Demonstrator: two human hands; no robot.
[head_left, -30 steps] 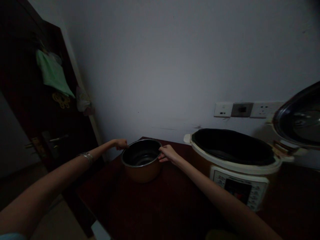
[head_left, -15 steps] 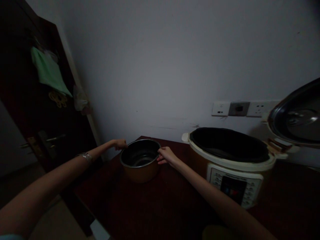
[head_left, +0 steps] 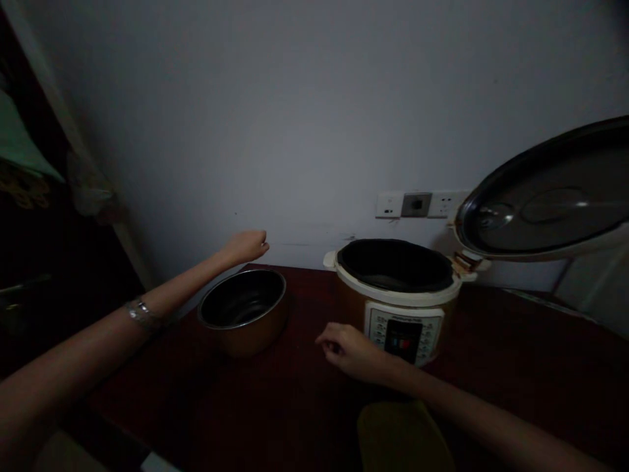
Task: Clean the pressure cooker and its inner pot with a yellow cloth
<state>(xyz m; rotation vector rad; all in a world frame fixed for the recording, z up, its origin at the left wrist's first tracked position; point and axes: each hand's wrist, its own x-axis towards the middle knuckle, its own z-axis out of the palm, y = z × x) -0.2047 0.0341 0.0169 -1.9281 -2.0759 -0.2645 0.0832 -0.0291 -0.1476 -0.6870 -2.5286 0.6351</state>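
Observation:
A round pot (head_left: pixel 253 334) with a dark inside and a golden-brown outside stands on the dark red table at the left. Just above and behind its rim is my left hand (head_left: pixel 247 247), apart from it, with the fingers curled in and nothing seen in them. My right hand (head_left: pixel 350 351) hangs over the table in front of the electric cooker (head_left: pixel 400 298), its fingers loosely curled together around no visible object. The cooker's lid (head_left: pixel 545 190) stands raised at the right, and the dark inside of the cooker shows.
A greenish-yellow cloth-like item (head_left: pixel 400 436) lies at the near edge, below my right forearm. Wall sockets (head_left: pixel 417 204) sit behind the cooker. A pale wall (head_left: pixel 295 131) rises behind the table (head_left: pixel 275 406). At far left, a green cloth (head_left: pixel 22 144) hangs by the dark door.
Both hands have let go of the pot's rim. My left hand has risen above it, and my right hand has moved right, toward the cooker. The view has turned right.

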